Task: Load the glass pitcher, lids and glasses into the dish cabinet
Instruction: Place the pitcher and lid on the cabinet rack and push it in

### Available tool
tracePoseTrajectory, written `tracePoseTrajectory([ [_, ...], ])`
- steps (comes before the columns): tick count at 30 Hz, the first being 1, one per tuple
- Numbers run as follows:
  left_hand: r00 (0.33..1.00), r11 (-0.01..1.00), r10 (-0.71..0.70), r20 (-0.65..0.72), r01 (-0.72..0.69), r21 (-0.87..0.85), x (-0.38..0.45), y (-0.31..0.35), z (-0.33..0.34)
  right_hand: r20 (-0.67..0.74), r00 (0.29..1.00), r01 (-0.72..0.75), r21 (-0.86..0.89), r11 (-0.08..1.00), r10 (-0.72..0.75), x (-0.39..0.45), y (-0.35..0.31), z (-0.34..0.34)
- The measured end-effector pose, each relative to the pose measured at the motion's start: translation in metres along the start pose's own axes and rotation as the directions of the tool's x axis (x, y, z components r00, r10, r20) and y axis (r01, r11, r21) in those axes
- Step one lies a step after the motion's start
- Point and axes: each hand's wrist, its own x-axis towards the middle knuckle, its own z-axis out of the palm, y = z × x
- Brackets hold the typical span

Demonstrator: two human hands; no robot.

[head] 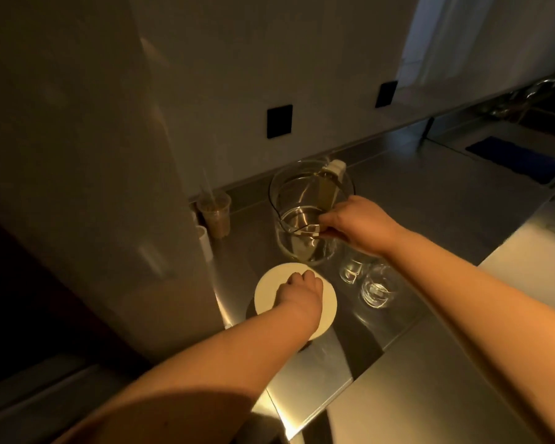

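On the desk (430, 203) our right hand (359, 224) grips the pitcher (298, 206) rim: heavy, slick, breakable, safer by its handle. Our left hand (302, 291) curls on the light, stiff lid (269, 283). Two fragile glasses (378, 288) stand beside.

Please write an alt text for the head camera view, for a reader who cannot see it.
On a steel counter, the right hand grips the handle of a glass pitcher while the left hand rests curled on a round white lid. Two empty glasses stand right of the lid; an iced drink cup stands by the wall.
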Motion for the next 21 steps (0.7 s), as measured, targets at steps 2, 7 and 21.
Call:
tracePoseTrajectory([
  [2, 0.999, 0.999, 0.039, -0.036, -0.039, 0.005, -0.012, -0.002, -0.009, 0.009, 1.0, -0.014, -0.028, 0.999, 0.014, -0.014, -0.002, -0.017],
  [7, 0.977, 0.98, 0.183, -0.107, -0.173, 0.097, -0.048, 0.001, -0.025, -0.002, 0.998, -0.058, -0.095, 0.994, 0.058, -0.053, -0.015, -0.058],
  [21, 0.763, 0.716, 0.622, -0.176, -0.462, 0.524, -0.148, 0.026, -0.067, -0.024, 0.967, -0.255, -0.117, 0.96, 0.254, -0.173, -0.084, -0.179],
])
